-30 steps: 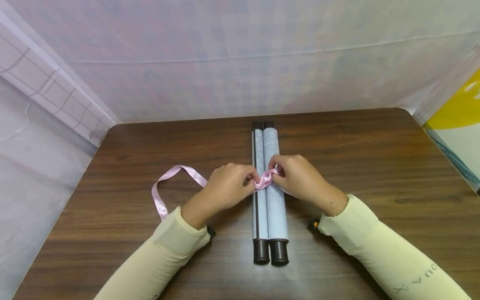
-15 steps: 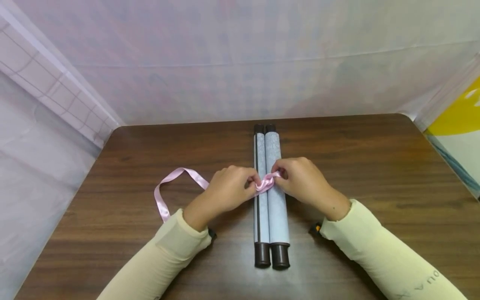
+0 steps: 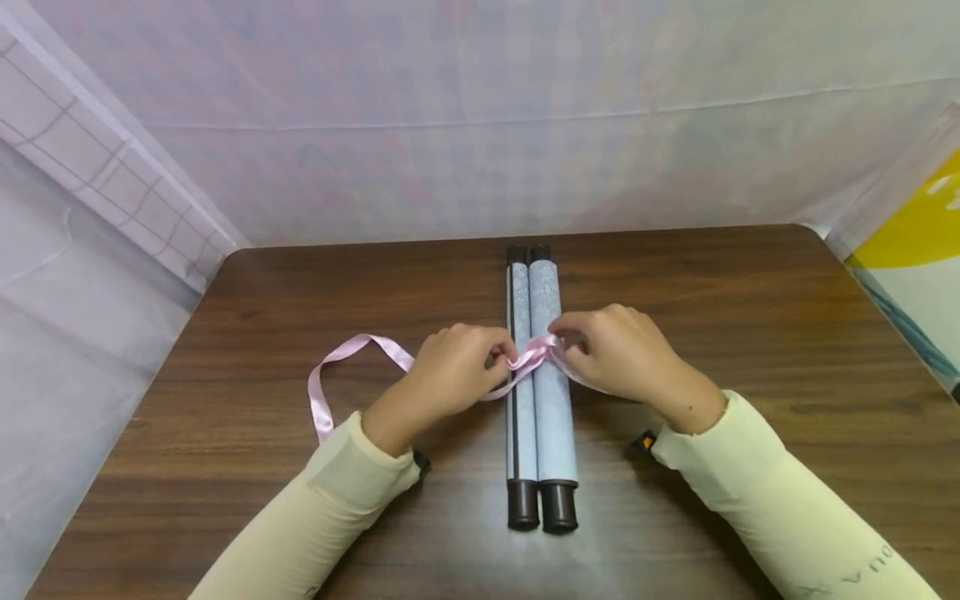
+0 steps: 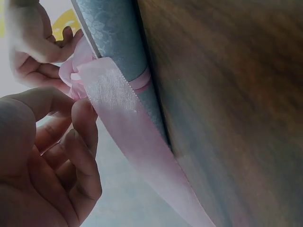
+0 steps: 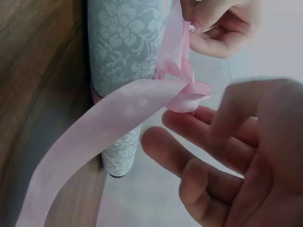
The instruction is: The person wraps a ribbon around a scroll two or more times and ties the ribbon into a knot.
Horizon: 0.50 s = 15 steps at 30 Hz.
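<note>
Two rolled halves of a light-blue floral scroll (image 3: pixel 555 433) lie side by side on the table, dark knobs at their ends. A pink satin ribbon (image 3: pixel 528 360) circles them and forms a twisted loop (image 5: pixel 189 97) on top. My left hand (image 3: pixel 453 367) pinches the ribbon over the left roll, seen also in the right wrist view. My right hand (image 3: pixel 630 354) is at the loop over the right roll. In the right wrist view its index fingertip (image 5: pixel 175 118) touches the loop from below, while the blurred thumb stands apart.
A long ribbon tail (image 3: pixel 318 392) curves across the wooden table (image 3: pixel 735 325) left of the left hand. Another ribbon length (image 5: pixel 71 137) hangs on the right side. A pale patterned curtain (image 3: pixel 465 167) rises behind the table's far edge.
My right hand has shifted right and spread its thumb and index finger from their earlier pinch. The ribbon twist is looser and longer. My left hand keeps its hold with little movement.
</note>
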Available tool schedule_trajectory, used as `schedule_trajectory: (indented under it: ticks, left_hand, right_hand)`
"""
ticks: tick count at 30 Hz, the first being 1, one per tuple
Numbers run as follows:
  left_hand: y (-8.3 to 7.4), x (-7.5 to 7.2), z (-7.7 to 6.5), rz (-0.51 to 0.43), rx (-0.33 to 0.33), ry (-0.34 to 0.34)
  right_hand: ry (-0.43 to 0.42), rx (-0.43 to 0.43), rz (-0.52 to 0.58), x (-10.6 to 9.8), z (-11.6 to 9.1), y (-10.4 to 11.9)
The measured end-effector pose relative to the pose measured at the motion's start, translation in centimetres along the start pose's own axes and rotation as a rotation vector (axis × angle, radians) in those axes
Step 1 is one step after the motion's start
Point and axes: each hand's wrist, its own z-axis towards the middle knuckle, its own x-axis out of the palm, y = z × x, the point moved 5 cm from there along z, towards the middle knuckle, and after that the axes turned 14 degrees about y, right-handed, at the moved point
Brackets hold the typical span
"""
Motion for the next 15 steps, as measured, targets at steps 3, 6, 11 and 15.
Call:
schedule_trajectory:
  ticks: [3,6,11,15]
  left_hand:
    - [0.12,-0.02,-0.09,-0.023,0.003,-0.014]
    - [0.20,-0.16,-0.15,-0.042,-0.001,-0.031]
    - [0.18,-0.51,-0.11,-0.059,-0.002,-0.023]
    - [0.15,-0.67,-0.09,-0.082,0.006,-0.005]
  right_hand:
    - [-0.039,-0.018,-0.018,-0.05,-0.01,-0.06]
    - [-0.090,-0.047,-0.037,0.02,0.06,-0.05]
    - [-0.105,-0.061,-0.058,-0.06,0.28,0.15]
    - [-0.063,-0.074,-0.088,-0.08,0.37,0.23]
